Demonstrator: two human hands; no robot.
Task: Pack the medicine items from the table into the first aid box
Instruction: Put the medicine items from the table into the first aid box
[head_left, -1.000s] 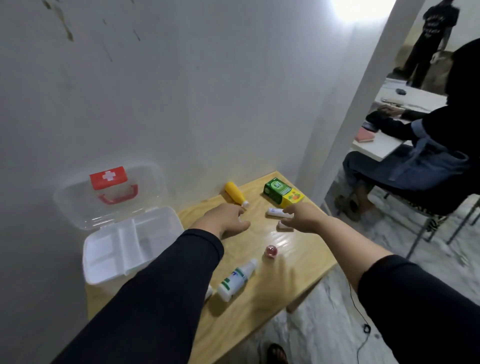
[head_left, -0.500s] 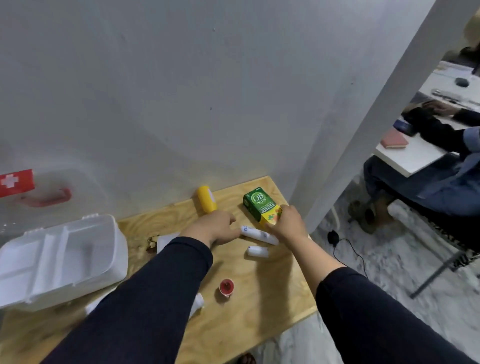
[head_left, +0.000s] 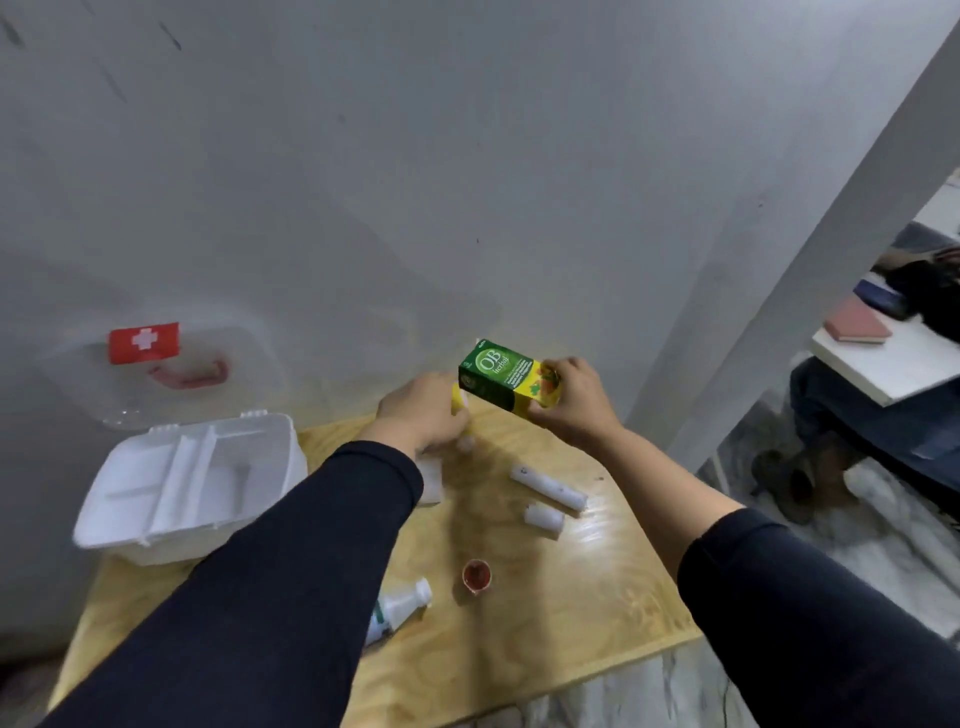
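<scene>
My right hand grips a green and yellow medicine carton, lifted above the back of the wooden table. My left hand is closed around a yellow bottle with a white cap, mostly hidden by the fingers. The white first aid box stands open at the left, its clear lid leaning on the wall. On the table lie a long white tube, a short white tube, a small red pot and a white bottle partly under my left sleeve.
A white pad lies under my left wrist. The grey wall rises right behind the table. To the right, past a pillar, a seated person's legs and a white desk are close to the table's corner.
My right hand has lifted the green carton off the table. My left hand has closed on the yellow bottle and raised it. The view has swung left, showing more of the box.
</scene>
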